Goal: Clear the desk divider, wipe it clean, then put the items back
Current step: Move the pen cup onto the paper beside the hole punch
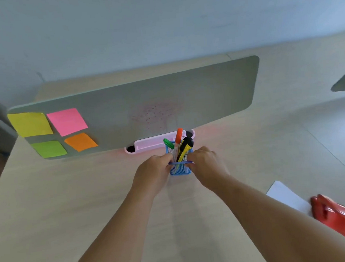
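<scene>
- The divider (pixel 185 92) is a dull grey-green, with a faint scatter of red dots near its middle.
- Four sticky notes are on it: a yellow note (pixel 30 123), a pink note (pixel 67 121), a green note (pixel 49 148) and an orange note (pixel 81 141).
- The clamp base (pixel 152 143) is pale pink.
- The pen holder (pixel 180 170) is blue wire mesh.
- It holds an orange pen (pixel 179 133), a green pen (pixel 168 143) and a yellow-and-black knife (pixel 186 147).
- The worktop (pixel 69 201) is pale beige with a fine wood grain.
- The paper sheet (pixel 286 194) is white.
- The plastic object (pixel 337 219) is red.
- The wall (pixel 158 18) is a pale blue-grey.
</scene>
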The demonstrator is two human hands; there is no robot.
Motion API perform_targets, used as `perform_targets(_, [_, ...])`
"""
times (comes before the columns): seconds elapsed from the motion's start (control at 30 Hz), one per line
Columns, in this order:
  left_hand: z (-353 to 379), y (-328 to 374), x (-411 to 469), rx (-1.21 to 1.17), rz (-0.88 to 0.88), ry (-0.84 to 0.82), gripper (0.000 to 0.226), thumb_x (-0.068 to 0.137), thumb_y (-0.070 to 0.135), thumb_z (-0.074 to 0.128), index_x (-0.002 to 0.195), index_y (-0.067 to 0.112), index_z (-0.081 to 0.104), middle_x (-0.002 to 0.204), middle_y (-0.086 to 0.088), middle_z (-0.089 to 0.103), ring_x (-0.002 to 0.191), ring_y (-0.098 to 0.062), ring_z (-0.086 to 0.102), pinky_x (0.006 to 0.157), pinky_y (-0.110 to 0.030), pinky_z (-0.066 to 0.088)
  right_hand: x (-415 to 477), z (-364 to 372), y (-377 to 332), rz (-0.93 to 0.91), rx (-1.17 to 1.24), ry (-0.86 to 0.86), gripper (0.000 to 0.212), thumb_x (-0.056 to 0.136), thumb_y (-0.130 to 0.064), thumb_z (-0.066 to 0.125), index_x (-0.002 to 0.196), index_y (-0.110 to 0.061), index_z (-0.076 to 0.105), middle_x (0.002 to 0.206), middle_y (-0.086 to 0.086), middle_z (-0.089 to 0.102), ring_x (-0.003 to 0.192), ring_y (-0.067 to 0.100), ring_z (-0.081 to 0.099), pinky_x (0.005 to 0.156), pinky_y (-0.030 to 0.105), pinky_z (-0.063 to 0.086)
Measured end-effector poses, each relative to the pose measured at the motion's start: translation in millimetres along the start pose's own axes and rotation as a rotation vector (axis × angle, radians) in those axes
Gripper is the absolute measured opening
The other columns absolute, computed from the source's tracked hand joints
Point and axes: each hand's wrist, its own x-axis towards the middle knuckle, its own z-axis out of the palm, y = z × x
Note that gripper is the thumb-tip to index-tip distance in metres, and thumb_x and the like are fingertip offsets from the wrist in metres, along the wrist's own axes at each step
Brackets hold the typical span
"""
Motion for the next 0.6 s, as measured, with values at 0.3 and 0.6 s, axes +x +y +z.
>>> perform_targets(0.3, [39.5,115.0,27.8,-0.022,0.237,-0.066,0.009,0.095,0.028,0.052,0.099,0.023,0.059,0.083,-0.004,0.059,0.07,-0.023,0.053,0.056,-0.032,0.042,-81.0,-31.2,103.9,0.225,-0.063,0.08,0.02,0.097,-0.038,0.05,0.103,-0.026,0.065,0.098,-0.007,0.067,0.106,0.018,0.05,0.083,0.031,0.038])
perform_targets(0.6, [90.3,214.4,38.6,-0.045,0.464,-0.121,0.009,0.095,0.03,0.053,0.1,0.024,0.058,0.082,-0.003,0.057,0.07,-0.025,0.053,0.055,-0.031,0.041,-163.5,-51.2,181.6,0.442,-0.113,0.074,0.016,0.098,-0.033,0.05,0.105,-0.03,0.063,0.103,-0.009,0.066,0.108,0.018,0.049,0.086,0.031,0.037])
